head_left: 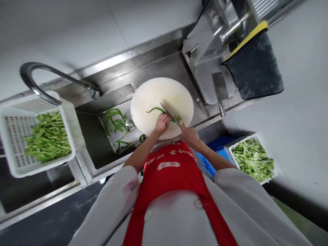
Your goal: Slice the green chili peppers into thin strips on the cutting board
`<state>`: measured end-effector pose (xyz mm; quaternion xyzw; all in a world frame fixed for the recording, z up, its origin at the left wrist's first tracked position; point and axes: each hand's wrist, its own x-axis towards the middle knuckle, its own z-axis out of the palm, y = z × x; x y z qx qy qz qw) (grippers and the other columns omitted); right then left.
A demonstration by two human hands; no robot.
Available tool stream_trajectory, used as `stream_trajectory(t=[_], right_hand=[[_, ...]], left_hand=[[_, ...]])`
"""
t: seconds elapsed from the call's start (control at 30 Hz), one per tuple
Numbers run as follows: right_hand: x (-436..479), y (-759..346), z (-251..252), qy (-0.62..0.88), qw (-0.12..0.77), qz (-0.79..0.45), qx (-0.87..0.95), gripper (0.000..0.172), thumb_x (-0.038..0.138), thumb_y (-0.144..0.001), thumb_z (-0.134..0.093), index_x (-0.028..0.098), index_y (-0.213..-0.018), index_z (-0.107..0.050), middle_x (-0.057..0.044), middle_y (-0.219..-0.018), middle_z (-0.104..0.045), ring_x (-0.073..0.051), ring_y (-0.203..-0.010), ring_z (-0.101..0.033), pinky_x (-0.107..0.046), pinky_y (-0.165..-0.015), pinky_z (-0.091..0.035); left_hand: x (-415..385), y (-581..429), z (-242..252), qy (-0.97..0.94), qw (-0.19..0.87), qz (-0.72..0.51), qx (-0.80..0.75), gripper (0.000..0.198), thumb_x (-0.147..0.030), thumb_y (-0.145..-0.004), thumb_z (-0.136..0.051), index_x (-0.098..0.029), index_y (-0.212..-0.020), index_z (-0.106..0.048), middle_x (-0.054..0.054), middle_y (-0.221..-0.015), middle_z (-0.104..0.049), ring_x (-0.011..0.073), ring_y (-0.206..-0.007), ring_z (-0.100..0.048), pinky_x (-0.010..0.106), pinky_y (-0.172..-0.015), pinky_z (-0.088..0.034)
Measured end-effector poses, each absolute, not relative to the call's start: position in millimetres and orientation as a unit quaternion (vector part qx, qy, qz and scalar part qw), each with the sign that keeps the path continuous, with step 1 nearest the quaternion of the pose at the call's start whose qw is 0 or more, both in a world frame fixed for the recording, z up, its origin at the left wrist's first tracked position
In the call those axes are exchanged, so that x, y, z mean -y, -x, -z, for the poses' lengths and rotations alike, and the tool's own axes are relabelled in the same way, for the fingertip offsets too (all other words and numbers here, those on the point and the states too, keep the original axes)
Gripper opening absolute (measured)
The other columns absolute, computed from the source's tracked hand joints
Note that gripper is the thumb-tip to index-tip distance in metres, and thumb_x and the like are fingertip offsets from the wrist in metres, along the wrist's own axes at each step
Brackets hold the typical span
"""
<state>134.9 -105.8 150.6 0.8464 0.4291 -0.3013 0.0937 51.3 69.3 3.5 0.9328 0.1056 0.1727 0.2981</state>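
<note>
On the round white cutting board (pixel 146 99) lies a long green chili pepper (pixel 155 109), its thin curved end pointing left. My left hand (pixel 163 123) is closed on the pepper, pressing it to the board. In my right hand (pixel 190 136) is a knife (pixel 169 112), its fingers wrapped round the handle. The blade rests across the pepper just beside my left fingertips. Short cut pepper pieces (pixel 178 118) lie to the right of the blade.
Left of the board, a sink basin holds several whole green peppers (pixel 116 121) under a curved faucet (pixel 51 68). A white basket (pixel 73 126) of cut greens stands farther left. At right are a metal machine (pixel 202 71), a dark cloth (pixel 256 65) and a crate of chopped leaves (pixel 252 159).
</note>
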Motion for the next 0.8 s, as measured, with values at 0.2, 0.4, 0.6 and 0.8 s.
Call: stream_trajectory(t=[0.2,0.4,0.6,0.8], right_hand=[[97.2,-134.0,-147.7,-0.853,0.065,0.311,-0.414,0.045,0.014,-0.102,-0.03,0.008,-0.147,-0.035,-0.021,-0.108,-0.071,-0.028,-0.104,-0.07,-0.035,-0.086,-0.052],[87.7,-133.8,-147.1,-0.857,0.055,0.331,-0.391,0.039,0.014,-0.103,-0.029,0.008,-0.139,-0.041,-0.021,-0.108,-0.071,-0.028,-0.105,-0.07,-0.034,-0.087,-0.052],[84.1,-132.9,-143.8,-0.858,0.039,0.332,-0.39,0.035,0.017,-0.103,-0.03,0.01,-0.136,-0.043,-0.019,-0.106,-0.072,-0.029,-0.104,-0.07,-0.035,-0.086,-0.052],[81.9,-137.2,-143.6,-0.859,0.044,0.335,-0.383,0.037,0.017,-0.103,-0.029,0.01,-0.137,-0.042,-0.021,-0.111,-0.07,-0.029,-0.106,-0.069,-0.036,-0.088,-0.052]], left_hand=[[-71.2,-51.3,2.5,-0.93,0.302,-0.18,-0.105,0.035,-0.033,-0.104,-0.035,-0.019,-0.108,-0.068,0.011,-0.106,-0.067,0.0243,-0.103,-0.058,0.043,-0.092,-0.047],[-72.5,-51.2,7.1,-0.928,0.304,-0.19,-0.103,0.036,-0.034,-0.104,-0.035,-0.019,-0.105,-0.068,0.012,-0.106,-0.067,0.0244,-0.103,-0.058,0.043,-0.091,-0.048],[-74.3,-50.3,8.9,-0.92,0.33,-0.181,-0.108,0.037,-0.035,-0.104,-0.034,-0.02,-0.105,-0.068,0.012,-0.106,-0.067,0.0249,-0.104,-0.059,0.046,-0.093,-0.049],[-80.3,-47.6,12.2,-0.927,0.321,-0.176,-0.084,0.037,-0.034,-0.105,-0.033,-0.021,-0.106,-0.068,0.011,-0.107,-0.066,0.0233,-0.106,-0.059,0.044,-0.094,-0.051]])
